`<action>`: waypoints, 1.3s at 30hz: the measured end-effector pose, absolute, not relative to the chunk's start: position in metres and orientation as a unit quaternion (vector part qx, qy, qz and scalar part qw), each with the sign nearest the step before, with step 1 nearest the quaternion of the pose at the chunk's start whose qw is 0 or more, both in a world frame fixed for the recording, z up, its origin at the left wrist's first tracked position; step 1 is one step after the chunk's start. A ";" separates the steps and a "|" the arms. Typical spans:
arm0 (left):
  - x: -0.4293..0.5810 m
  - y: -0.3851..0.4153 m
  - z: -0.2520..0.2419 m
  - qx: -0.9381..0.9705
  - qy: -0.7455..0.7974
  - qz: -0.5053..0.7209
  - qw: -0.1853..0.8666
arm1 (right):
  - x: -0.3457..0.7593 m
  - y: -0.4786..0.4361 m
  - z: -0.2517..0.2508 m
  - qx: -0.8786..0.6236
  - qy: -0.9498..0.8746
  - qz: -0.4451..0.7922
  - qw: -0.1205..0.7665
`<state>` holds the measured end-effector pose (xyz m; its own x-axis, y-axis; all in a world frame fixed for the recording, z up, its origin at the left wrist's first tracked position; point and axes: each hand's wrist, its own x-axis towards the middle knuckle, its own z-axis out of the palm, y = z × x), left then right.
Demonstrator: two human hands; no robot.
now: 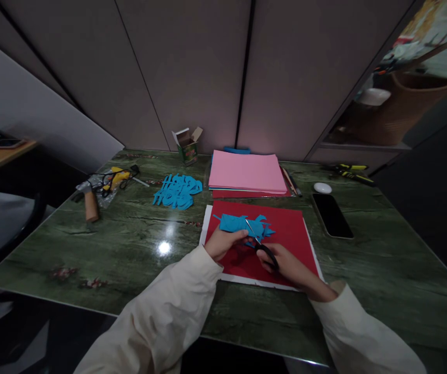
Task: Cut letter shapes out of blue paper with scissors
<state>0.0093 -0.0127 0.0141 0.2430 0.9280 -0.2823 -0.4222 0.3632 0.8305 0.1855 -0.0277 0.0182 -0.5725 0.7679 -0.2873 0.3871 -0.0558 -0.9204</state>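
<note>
My left hand pinches a piece of blue paper above a red paper sheet on white backing. My right hand grips black-handled scissors, and their steel blades reach into the blue paper's edge. The blue piece has an irregular, partly cut outline. Both hands hover over the red sheet, and the fingers hide part of the scissor handles.
Cut blue paper letters lie left of a pink paper stack. On the green marble-patterned table are a black phone, white mouse, yellow-handled pliers, wooden-handled tool, and small open box.
</note>
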 end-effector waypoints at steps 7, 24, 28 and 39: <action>0.009 -0.013 0.013 0.324 0.398 0.468 0.719 | 0.186 -0.027 0.020 -0.433 -0.671 0.580 0.160; -0.001 -0.001 0.016 0.351 0.453 0.601 0.557 | 0.193 -0.021 0.026 -0.476 -0.662 0.550 0.180; -0.006 0.001 0.016 0.470 0.469 0.558 0.497 | 0.196 -0.019 0.023 -0.485 -0.694 0.503 0.172; 0.000 -0.005 0.014 0.501 0.470 0.512 0.515 | 0.200 -0.017 0.020 -0.458 -0.659 0.576 0.156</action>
<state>0.0001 -0.0047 0.0141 0.0336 0.9990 0.0283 -0.0561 -0.0264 0.9981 0.2004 -0.0166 0.0198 -0.5326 0.7830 -0.3212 0.4237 -0.0818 -0.9021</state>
